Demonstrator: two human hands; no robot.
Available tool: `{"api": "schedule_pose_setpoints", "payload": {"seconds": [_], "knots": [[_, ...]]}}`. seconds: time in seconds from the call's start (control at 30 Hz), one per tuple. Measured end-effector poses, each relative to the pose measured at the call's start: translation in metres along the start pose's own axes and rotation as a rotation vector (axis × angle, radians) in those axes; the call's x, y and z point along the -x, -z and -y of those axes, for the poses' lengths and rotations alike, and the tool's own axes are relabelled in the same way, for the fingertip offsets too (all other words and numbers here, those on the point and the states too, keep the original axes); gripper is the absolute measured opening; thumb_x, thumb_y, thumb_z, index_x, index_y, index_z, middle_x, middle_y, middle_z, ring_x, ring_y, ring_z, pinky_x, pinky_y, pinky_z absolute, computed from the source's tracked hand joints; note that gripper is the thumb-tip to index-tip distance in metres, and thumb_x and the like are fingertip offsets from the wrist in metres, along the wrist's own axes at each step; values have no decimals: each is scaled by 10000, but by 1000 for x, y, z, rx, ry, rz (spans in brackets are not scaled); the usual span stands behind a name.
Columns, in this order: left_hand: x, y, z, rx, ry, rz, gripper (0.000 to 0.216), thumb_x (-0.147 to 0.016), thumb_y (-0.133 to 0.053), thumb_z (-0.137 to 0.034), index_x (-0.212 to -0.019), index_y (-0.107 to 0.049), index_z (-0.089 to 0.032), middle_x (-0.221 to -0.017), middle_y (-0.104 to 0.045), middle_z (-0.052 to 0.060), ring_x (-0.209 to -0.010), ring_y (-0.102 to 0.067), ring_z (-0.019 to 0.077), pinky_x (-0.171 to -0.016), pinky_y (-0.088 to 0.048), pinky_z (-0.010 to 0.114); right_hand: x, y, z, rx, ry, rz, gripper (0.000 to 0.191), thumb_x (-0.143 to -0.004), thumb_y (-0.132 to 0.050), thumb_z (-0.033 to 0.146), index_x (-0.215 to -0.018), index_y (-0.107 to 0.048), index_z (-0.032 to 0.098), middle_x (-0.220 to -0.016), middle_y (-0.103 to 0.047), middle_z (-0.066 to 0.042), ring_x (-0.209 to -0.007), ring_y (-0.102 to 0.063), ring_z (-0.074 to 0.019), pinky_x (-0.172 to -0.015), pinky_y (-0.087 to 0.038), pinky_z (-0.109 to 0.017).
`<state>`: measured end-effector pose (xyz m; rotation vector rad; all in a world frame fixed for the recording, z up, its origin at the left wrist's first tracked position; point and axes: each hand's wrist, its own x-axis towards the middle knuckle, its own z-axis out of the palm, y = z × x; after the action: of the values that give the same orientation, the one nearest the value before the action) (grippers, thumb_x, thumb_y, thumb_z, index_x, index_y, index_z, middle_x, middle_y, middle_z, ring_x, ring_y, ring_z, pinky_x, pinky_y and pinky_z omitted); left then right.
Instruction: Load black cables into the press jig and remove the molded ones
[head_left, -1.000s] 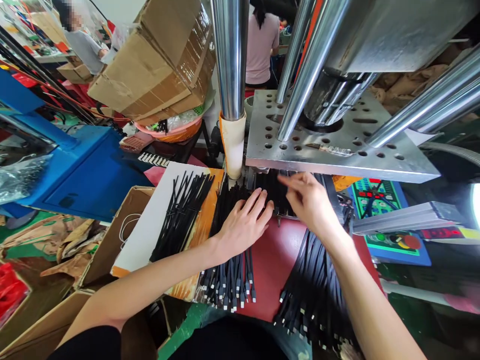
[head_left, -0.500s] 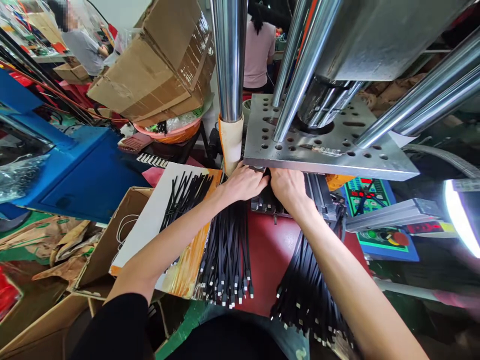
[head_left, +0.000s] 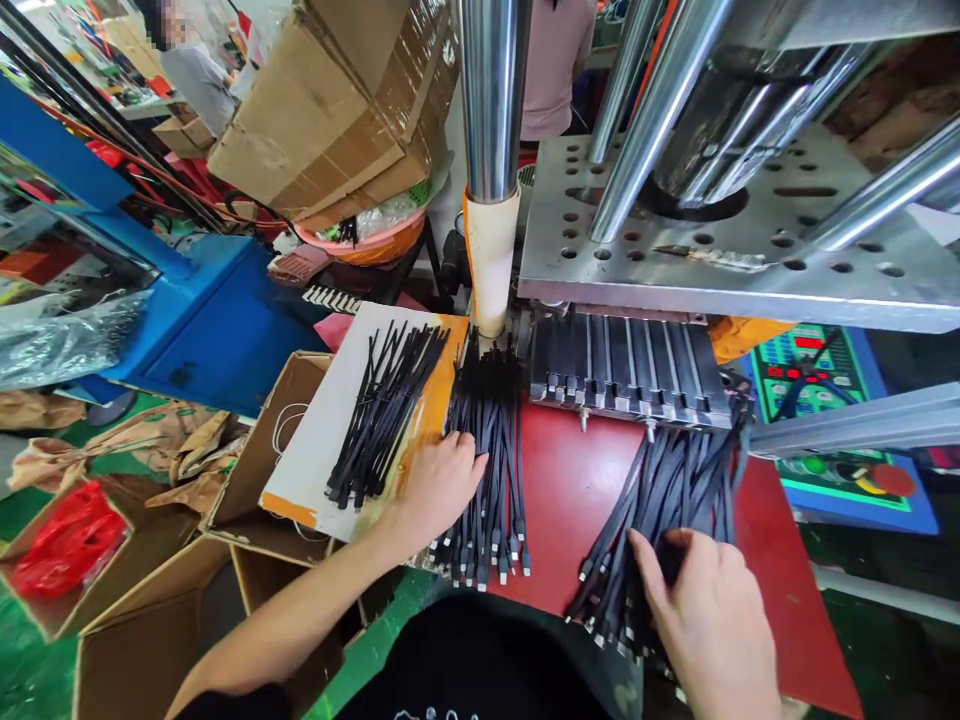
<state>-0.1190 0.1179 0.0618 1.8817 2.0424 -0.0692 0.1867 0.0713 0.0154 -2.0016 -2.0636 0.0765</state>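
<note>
A single camera, worn on the person's head, looks forward and steeply down over a red tabletop (head_left: 555, 490). From this height the upper face of the machine's steel plate (head_left: 559, 265) shows, filling much of the upper right. The left hand (head_left: 442, 490) and right hand (head_left: 712, 610) sit close to the lens, in the lower half, above the wearer's black shirt (head_left: 480, 670) at the bottom edge. A co-worker in grey (head_left: 199, 85) appears small, well beyond the bench.

A steel press (head_left: 750, 293), its control panel (head_left: 832, 485) and bundled black cables (head_left: 390, 410) (a cardboard box (head_left: 322, 130) behind) mark a factory workshop.
</note>
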Motion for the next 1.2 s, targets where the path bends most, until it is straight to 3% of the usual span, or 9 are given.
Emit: {"api": "schedule_pose_setpoints", "payload": {"seconds": [0.17,0.37,0.57,0.67,0.77,0.9,1.03,1.13,1.2], "knots": [[-4,4,-4,212,52,-10,258,-1066,-629,-257,-821,-680,-194,-822,-749,39,-813,-732,209,-762,-492,307,-5,-9,-8,-237,-181,66,825,-988,-256,926,-793,-669,240,-832,-679,-125,-736,-630,-304,-658,-491,-435],[-1,10,2,933,-22,77,287,-912,-681,-386,-711,-573,-211,-662,-545,-48,-633,-514,132,-645,-404,263,5,37,-3,-700,-361,13,615,-882,-687,833,-830,-713,221,-724,-675,-40,-610,-603,-209,-563,-483,-320],[12,8,-8,1127,-54,99,523,-851,-783,-597,-643,-492,-216,-594,-434,-74,-569,-410,96,-562,-318,236,20,55,51,-1024,64,90,329,-1060,-663,372,-763,-620,238,-649,-570,18,-537,-531,-136,-507,-458,-225],[32,1,-22,1281,-68,245,564,-884,-762,-704,-693,-640,-188,-575,-514,-49,-513,-469,96,-520,-342,237,18,49,77,-1070,251,110,295,-1066,-628,260,-777,-574,240,-649,-574,37,-542,-527,-119,-510,-447,-199],[54,-4,-33,1440,-105,365,638,-875,-746,-786,-762,-764,-158,-610,-547,-28,-471,-494,90,-491,-368,242,20,45,85,-1072,299,204,309,-1070,-620,261,-770,-545,236,-641,-573,49,-525,-514,-107,-510,-440,-195],[74,-1,-40,1319,-208,336,487,-930,-771,-563,-649,-761,-165,-646,-586,4,-553,-535,109,-555,-385,266,20,48,73,-1108,227,380,313,-1023,-697,395,-755,-658,238,-650,-627,13,-558,-600,-157,-546,-505,-243],[89,-3,-45,1106,-359,463,372,-931,-737,-361,-598,-664,-212,-681,-642,1,-640,-583,157,-636,-399,330,9,51,67,-1304,-84,467,454,-928,-774,667,-915,-836,217,-727,-674,-24,-539,-550,-153,-473,-469,-257],[91,-4,-47,953,-392,594,450,-918,-733,-331,-556,-488,-221,-641,-551,-30,-608,-529,163,-625,-371,355,0,52,73,-1345,-200,463,537,-976,-711,693,-858,-843,185,-681,-618,-12,-501,-418,-111,-445,-386,-241],[84,4,-49,875,-380,576,364,-911,-732,-306,-610,-543,-228,-693,-568,-31,-639,-528,164,-631,-381,345,-2,54,76,-1322,-147,404,503,-995,-717,641,-809,-839,190,-667,-604,-4,-516,-406,-110,-473,-390,-243]]}}
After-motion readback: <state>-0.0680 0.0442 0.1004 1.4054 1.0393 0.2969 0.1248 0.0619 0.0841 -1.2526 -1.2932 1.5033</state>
